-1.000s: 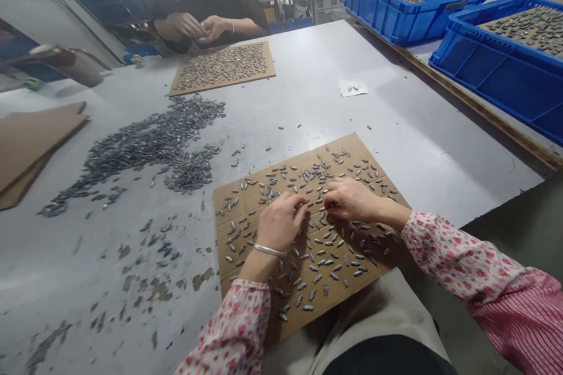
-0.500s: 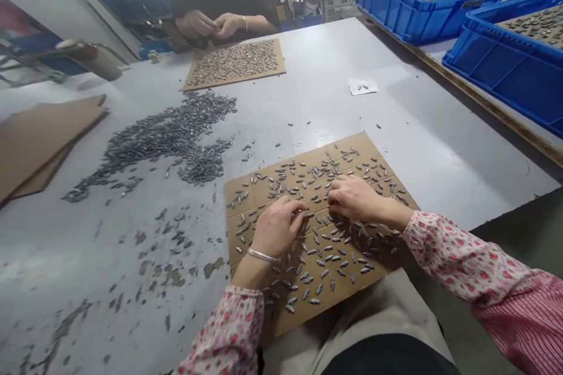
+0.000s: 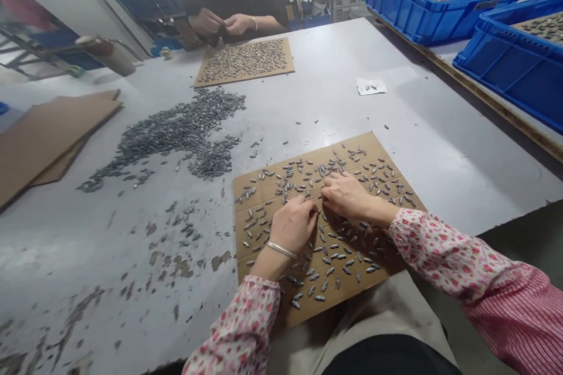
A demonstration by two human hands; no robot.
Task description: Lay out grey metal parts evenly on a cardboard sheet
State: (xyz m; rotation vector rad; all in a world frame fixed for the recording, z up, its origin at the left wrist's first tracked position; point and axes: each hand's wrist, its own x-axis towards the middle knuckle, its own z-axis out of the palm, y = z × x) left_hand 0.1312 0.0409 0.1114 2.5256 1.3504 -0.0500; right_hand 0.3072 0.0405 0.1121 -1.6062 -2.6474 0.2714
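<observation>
Scuffed tabletop (image 3: 422, 146), corrugated cardboard (image 3: 259, 240), tapered metal pieces (image 3: 336, 270) around left hand (image 3: 293, 225), right hand (image 3: 346, 195)

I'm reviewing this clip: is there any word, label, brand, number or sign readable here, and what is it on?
Nothing can be read.
Label plate on the blue plastic crate: too small and blurred to read.
White paper slip on the table: no writing can be made out.
Cardboard sheet in front of the person: no print shows.
</observation>
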